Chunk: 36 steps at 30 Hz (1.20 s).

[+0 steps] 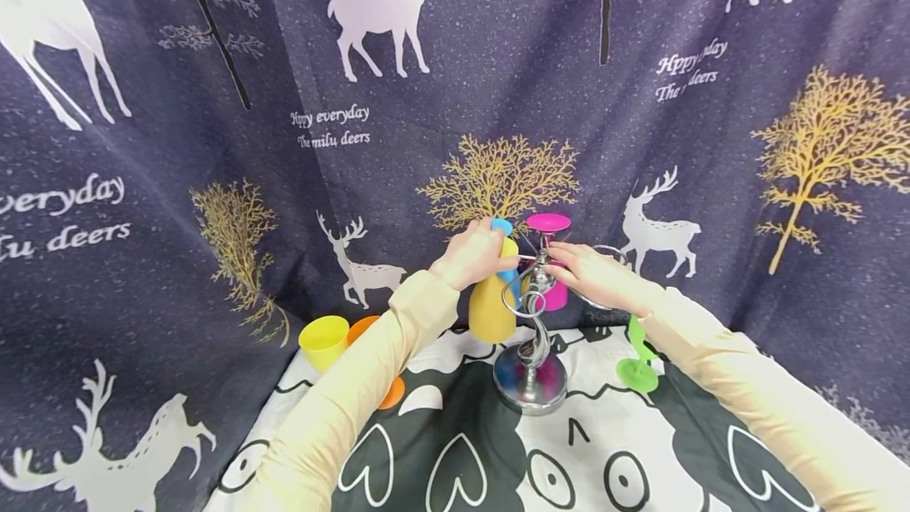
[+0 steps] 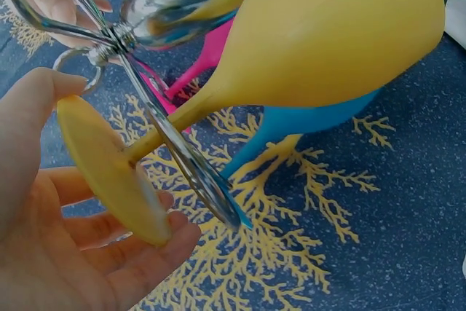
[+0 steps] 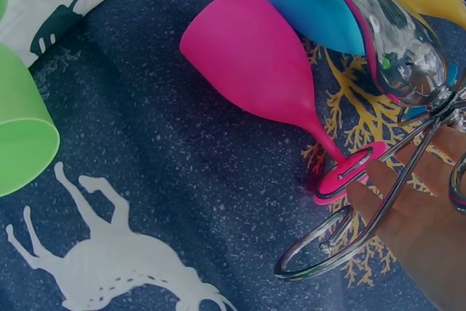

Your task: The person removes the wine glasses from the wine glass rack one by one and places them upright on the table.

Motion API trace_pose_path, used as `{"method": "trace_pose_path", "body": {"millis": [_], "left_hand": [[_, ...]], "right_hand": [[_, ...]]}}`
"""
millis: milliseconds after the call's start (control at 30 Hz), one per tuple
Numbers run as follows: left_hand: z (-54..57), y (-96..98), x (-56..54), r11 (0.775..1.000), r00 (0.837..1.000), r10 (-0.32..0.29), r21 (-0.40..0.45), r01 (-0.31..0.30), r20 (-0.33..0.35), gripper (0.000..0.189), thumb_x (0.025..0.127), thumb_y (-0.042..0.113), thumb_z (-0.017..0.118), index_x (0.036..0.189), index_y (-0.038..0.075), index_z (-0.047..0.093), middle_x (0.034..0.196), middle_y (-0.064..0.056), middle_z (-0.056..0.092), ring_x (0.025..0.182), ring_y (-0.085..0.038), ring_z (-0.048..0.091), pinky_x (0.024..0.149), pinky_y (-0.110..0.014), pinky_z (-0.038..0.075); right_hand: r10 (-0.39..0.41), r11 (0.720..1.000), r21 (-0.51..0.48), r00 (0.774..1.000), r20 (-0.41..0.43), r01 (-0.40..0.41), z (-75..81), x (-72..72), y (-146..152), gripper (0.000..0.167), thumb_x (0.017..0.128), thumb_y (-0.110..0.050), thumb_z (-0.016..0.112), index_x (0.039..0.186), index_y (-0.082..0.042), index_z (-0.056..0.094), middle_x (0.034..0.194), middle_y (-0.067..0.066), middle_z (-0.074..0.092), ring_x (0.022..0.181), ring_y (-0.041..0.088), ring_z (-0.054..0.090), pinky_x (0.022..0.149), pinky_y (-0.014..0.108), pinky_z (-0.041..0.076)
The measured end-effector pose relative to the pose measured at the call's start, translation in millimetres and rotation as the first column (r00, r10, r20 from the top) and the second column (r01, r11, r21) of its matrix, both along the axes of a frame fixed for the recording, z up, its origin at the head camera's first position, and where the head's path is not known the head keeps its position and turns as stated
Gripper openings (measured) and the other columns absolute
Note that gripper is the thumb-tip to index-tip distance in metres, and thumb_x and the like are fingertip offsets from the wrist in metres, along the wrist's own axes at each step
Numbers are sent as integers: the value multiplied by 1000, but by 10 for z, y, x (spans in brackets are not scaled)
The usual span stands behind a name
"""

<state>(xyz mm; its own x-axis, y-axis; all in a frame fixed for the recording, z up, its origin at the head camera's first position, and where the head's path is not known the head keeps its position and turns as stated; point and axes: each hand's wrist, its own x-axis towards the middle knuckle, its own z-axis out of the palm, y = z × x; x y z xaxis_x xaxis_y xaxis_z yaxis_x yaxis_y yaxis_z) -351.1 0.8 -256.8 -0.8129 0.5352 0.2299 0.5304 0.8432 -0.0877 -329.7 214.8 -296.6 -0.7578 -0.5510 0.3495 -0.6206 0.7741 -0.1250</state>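
Observation:
A chrome stemware rack (image 1: 535, 334) stands upright on its round base, with goblets hanging upside down from its wire loops. My left hand (image 1: 472, 254) pinches the foot of a yellow goblet (image 2: 335, 34), thumb on one edge and fingers on the other; its stem passes by a wire loop and its bowl points down. Beside it hang a blue goblet (image 2: 313, 118) and a pink goblet (image 3: 251, 56), each foot uppermost. My right hand (image 1: 600, 275) holds the rack near the top of its post, fingers among the wires and close to the pink foot.
At left, partly behind my left sleeve, are another yellow goblet (image 1: 324, 342) and an orange goblet (image 1: 392, 393). A green goblet (image 1: 637, 374) is at right, near my right forearm. The patterned cloth (image 1: 590, 433) covers the table; a dark deer-print curtain (image 1: 462, 101) hangs close behind the rack.

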Motion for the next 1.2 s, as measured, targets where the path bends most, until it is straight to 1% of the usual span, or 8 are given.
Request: {"method": "trace_pose_path", "body": {"millis": [200, 300, 400, 500, 633, 867, 1100, 1200], "left_hand": [[9, 29, 37, 1000, 1000, -3, 3, 3, -2, 42, 89, 49, 47, 89, 9, 61, 111, -14, 48, 97, -23, 47, 63, -28, 46], [10, 28, 63, 1000, 1000, -8, 7, 8, -2, 42, 89, 49, 46, 91, 9, 60, 108, -12, 48, 94, -21, 46, 59, -27, 45], [10, 19, 94, 1000, 1000, -18, 7, 18, -16, 43, 89, 49, 47, 99, 8, 58, 106, -11, 48, 92, -21, 46, 59, -27, 44], [16, 1, 133, 1000, 999, -25, 8, 25, -27, 43, 88, 48, 47, 99, 8, 56, 103, -10, 48, 90, -21, 46, 59, -27, 44], [37, -26, 186, 999, 999, -36, 10, 36, -36, 40, 88, 49, 47, 91, 10, 55, 101, -9, 48, 88, -20, 46, 58, -27, 44], [58, -102, 241, 998, 998, -53, 38, 55, -46, 39, 88, 48, 49, 92, 10, 58, 109, -11, 49, 94, -21, 47, 58, -29, 45], [61, -218, 318, 995, 997, -56, 85, 60, -48, 38, 87, 47, 50, 96, 11, 59, 96, -8, 47, 81, -19, 46, 57, -28, 42], [47, -263, 355, 993, 998, -53, 104, 57, -46, 38, 87, 45, 51, 98, 10, 59, 96, -8, 46, 79, -19, 45, 56, -28, 42]], "right_hand": [[1, 1000, -5, 1000, -1, -1, 2, 1, -8, 42, 96, -25, 45, 123, 7, 50, 125, 25, 45, 114, 41, 40, 95, 50, 29], [2, 1000, -12, 1000, -6, -2, -1, -1, -11, 41, 96, -24, 45, 123, 6, 50, 125, 24, 45, 114, 41, 41, 94, 50, 29], [6, 1000, -15, 1000, -7, -6, -4, -6, -11, 40, 96, -24, 46, 122, 6, 50, 125, 24, 46, 114, 41, 41, 94, 50, 30], [13, 1000, -13, 1000, 2, -13, -3, -5, -10, 41, 96, -24, 44, 123, 6, 50, 125, 25, 45, 114, 41, 41, 95, 50, 29], [21, 1000, -11, 1000, 3, -21, -2, -3, -8, 40, 97, -24, 44, 123, 7, 50, 125, 25, 45, 114, 41, 41, 95, 50, 29], [37, 999, -16, 999, -34, -38, -23, -30, -5, 38, 96, -21, 46, 121, 6, 51, 123, 24, 47, 113, 39, 43, 95, 48, 30], [34, 999, -6, 999, -30, -34, -5, -13, -7, 39, 96, -22, 45, 121, 8, 50, 123, 25, 46, 113, 40, 42, 95, 48, 30], [27, 1000, 0, 999, -25, -27, 5, 5, -10, 40, 96, -21, 44, 122, 8, 49, 124, 26, 46, 114, 41, 41, 95, 49, 29]]}}
